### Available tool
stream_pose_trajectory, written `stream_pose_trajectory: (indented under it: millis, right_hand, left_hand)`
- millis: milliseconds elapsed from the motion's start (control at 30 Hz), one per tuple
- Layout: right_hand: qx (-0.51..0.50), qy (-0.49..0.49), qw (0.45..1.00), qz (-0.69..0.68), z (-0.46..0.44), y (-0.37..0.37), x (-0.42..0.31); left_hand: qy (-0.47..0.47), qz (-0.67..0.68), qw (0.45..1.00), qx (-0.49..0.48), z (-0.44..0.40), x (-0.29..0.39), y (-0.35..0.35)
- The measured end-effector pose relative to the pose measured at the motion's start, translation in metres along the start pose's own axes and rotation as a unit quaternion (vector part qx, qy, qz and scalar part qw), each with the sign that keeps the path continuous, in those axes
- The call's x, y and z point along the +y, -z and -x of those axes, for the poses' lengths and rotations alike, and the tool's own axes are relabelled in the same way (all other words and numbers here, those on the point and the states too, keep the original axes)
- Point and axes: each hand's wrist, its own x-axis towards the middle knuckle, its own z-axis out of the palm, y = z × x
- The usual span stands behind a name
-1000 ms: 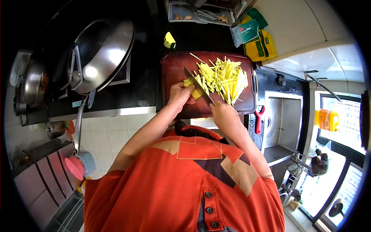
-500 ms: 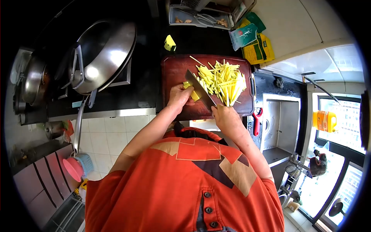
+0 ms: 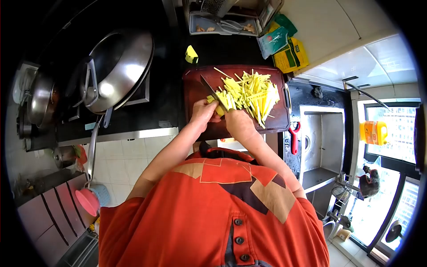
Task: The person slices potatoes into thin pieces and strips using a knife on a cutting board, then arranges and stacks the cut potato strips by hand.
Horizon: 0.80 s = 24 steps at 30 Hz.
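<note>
My left hand (image 3: 202,114) is closed on a yellow vegetable piece (image 3: 219,110) at the left part of the dark red cutting board (image 3: 192,84); its fingers partly cover the piece. Gripped in my right hand (image 3: 240,124) is a kitchen knife (image 3: 208,87), whose blade slants up and left beside that piece. The handle is hidden within my fingers. To the right of the blade lies a loose heap of thin pale-yellow vegetable strips (image 3: 258,91). Beyond the board's far left corner rests a larger vegetable chunk (image 3: 191,55) with dark green skin.
A large steel wok (image 3: 126,75) sits on the stove to the left. Right of the board are a red-handled peeler (image 3: 294,139) and a steel sink (image 3: 327,133). Food packets (image 3: 291,55) and a grey tray (image 3: 222,26) holding scissors and ginger stand at the back.
My right hand has moved left with the knife, coming close to my left hand. The blade has shifted left and now meets the left side of the strips. My left hand keeps its hold.
</note>
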Motion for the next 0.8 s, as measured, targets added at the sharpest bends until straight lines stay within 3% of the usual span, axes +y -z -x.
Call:
stream_pose_trajectory:
  millis: [167, 233, 267, 433, 800]
  right_hand:
    - [0.01, -0.002, 1.0, -0.014, 0.01, 0.0, 0.025]
    - [0.021, 0.048, 0.999, -0.007, 0.021, 0.011, 0.035]
    - [0.021, -0.022, 0.999, -0.009, 0.024, 0.012, 0.036]
    - [0.032, -0.043, 0.998, -0.013, 0.042, 0.043, 0.021]
    - [0.025, -0.002, 1.0, -0.012, 0.061, 0.047, 0.013]
  left_hand:
    - [-0.003, -0.011, 1.0, -0.023, -0.008, -0.007, 0.005]
    - [0.005, -0.012, 0.999, -0.029, -0.007, -0.009, 0.009]
    - [0.005, 0.004, 0.999, -0.044, -0.008, -0.011, 0.01]
    - [0.015, 0.048, 0.994, -0.093, -0.006, -0.009, 0.016]
    - [0.005, 0.008, 0.999, -0.053, -0.006, -0.006, 0.006]
